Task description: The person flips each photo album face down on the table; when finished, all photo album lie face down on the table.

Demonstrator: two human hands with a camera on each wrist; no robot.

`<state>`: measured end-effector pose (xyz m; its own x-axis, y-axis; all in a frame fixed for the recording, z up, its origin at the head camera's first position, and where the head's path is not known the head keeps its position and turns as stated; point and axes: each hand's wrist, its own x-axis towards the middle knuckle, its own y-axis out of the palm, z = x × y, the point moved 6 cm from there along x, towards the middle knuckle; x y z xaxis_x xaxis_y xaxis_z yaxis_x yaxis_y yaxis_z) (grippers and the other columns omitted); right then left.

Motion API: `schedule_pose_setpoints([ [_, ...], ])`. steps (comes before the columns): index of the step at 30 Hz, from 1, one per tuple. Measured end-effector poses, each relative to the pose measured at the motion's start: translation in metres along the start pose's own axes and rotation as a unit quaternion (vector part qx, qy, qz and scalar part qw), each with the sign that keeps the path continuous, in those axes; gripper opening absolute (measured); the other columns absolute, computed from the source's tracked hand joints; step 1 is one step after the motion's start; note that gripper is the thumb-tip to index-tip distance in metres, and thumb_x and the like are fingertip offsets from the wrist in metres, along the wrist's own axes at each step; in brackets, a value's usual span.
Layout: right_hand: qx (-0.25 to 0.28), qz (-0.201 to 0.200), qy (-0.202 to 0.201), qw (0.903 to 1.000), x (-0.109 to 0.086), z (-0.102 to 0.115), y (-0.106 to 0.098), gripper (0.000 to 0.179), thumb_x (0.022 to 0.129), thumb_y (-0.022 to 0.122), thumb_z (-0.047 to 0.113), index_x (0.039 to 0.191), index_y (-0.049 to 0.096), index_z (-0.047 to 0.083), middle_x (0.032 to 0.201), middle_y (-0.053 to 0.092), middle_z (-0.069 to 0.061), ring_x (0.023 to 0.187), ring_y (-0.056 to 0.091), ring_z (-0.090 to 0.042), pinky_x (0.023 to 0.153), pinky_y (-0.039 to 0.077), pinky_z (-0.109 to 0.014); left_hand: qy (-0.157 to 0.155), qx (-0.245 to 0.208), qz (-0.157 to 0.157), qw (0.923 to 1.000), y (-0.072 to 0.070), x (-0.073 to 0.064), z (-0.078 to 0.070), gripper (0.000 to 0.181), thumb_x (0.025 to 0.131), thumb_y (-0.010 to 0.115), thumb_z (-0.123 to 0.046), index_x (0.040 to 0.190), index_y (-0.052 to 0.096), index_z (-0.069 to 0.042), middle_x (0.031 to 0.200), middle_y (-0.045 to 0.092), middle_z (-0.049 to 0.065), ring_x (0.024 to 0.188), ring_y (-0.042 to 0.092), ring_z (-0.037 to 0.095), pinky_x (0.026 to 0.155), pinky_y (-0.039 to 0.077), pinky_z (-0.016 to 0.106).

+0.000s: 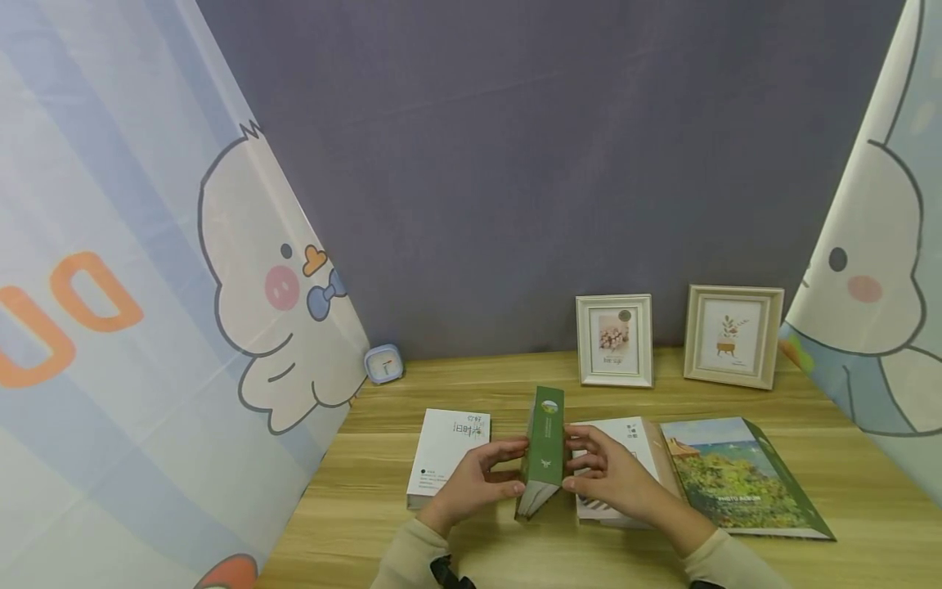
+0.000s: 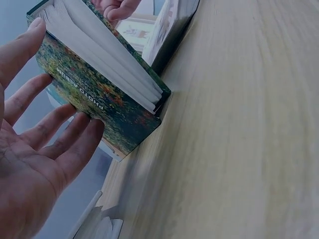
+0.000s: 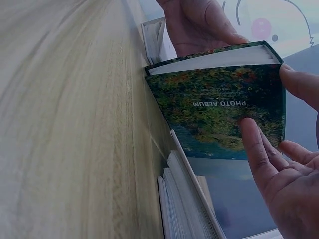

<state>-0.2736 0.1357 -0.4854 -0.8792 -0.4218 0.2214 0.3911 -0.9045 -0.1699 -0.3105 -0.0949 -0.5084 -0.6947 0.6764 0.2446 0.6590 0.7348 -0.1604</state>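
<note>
A thick green photo album (image 1: 546,438) stands spine up between the two hands, its page ends facing the wearer. The left hand (image 1: 482,483) holds it from the left. In the left wrist view, that thumb (image 2: 36,25) lies at the spine-end corner and the fingertips touch the painted cover. From the other side the right hand (image 1: 614,474) grips it, thumb (image 3: 291,72) at the corner and fingers spread against the cover. The album's lower edges are close over the table.
A white book (image 1: 450,450) lies left of the album; another white book (image 1: 625,446) and a landscape-covered photo album (image 1: 736,474) lie to its right. Two picture frames (image 1: 614,339) (image 1: 734,335) and a small blue clock (image 1: 384,363) stand along the back of the wooden table (image 1: 486,372).
</note>
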Motion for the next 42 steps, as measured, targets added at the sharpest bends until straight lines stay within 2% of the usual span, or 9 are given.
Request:
schedule_pose_setpoints([
  [7,0.032,0.022,0.008,0.9992,-0.004,0.001,-0.002,0.077,0.098,0.074,0.006,0.158,0.029,-0.008,0.145,0.048,-0.036,0.118,0.065,-0.035,0.088,0.062,-0.039,0.008,0.027,-0.003,0.9996,0.004,0.001,-0.005,0.057,0.098,0.076,-0.009,0.151,0.055,-0.007,0.156,0.051,0.007,0.143,0.046,0.042,0.111,0.048,0.052],
  [14,0.055,0.034,0.018,0.9977,-0.007,-0.005,-0.008,0.077,0.099,0.072,0.004,0.157,0.025,-0.013,0.144,0.047,-0.038,0.114,0.067,-0.033,0.081,0.063,-0.05,-0.027,0.104,-0.016,0.9941,0.008,0.002,-0.008,0.056,0.095,0.081,-0.019,0.147,0.061,-0.017,0.158,0.046,0.005,0.143,0.047,0.028,0.108,0.051,0.04],
  [17,0.052,0.028,0.028,0.9978,-0.007,-0.008,-0.011,0.077,0.098,0.072,0.005,0.156,0.025,-0.015,0.142,0.048,-0.038,0.111,0.068,-0.031,0.079,0.063,-0.052,-0.035,0.122,-0.015,0.9918,0.009,0.003,-0.007,0.055,0.094,0.082,-0.019,0.146,0.063,-0.018,0.159,0.045,0.006,0.144,0.046,0.027,0.109,0.05,0.04],
  [23,0.035,0.022,0.054,0.9977,-0.008,-0.009,-0.013,0.083,0.096,0.076,0.008,0.155,0.025,-0.019,0.138,0.051,-0.036,0.104,0.071,-0.031,0.071,0.064,-0.053,-0.036,0.176,-0.01,0.9838,0.01,0.003,-0.006,0.052,0.094,0.082,-0.023,0.144,0.064,-0.021,0.159,0.046,0.001,0.146,0.043,0.025,0.109,0.051,0.043],
  [29,0.013,0.021,0.081,0.9964,-0.007,-0.011,-0.012,0.087,0.093,0.08,0.008,0.155,0.025,-0.02,0.132,0.057,-0.029,0.094,0.071,-0.03,0.064,0.063,-0.044,-0.038,0.214,-0.011,0.9759,0.009,0.003,-0.003,0.051,0.093,0.083,-0.025,0.141,0.066,-0.02,0.158,0.049,0.0,0.145,0.045,0.023,0.108,0.051,0.04],
  [38,-0.04,0.018,0.101,0.9939,-0.005,-0.015,-0.006,0.087,0.091,0.082,0.008,0.152,0.029,-0.022,0.132,0.058,-0.032,0.086,0.072,-0.029,0.065,0.063,-0.043,-0.048,0.251,-0.016,0.9667,0.007,0.001,-0.001,0.05,0.093,0.083,-0.029,0.14,0.067,-0.018,0.159,0.049,0.001,0.147,0.044,0.025,0.11,0.05,0.041],
  [42,-0.065,0.014,0.102,0.9925,-0.005,-0.014,-0.004,0.086,0.09,0.083,0.008,0.151,0.031,-0.023,0.131,0.059,-0.03,0.082,0.07,-0.027,0.057,0.059,-0.037,-0.052,0.258,-0.02,0.9645,0.005,-0.001,0.0,0.049,0.094,0.083,-0.031,0.139,0.068,-0.019,0.159,0.049,0.002,0.147,0.043,0.025,0.11,0.05,0.04],
])
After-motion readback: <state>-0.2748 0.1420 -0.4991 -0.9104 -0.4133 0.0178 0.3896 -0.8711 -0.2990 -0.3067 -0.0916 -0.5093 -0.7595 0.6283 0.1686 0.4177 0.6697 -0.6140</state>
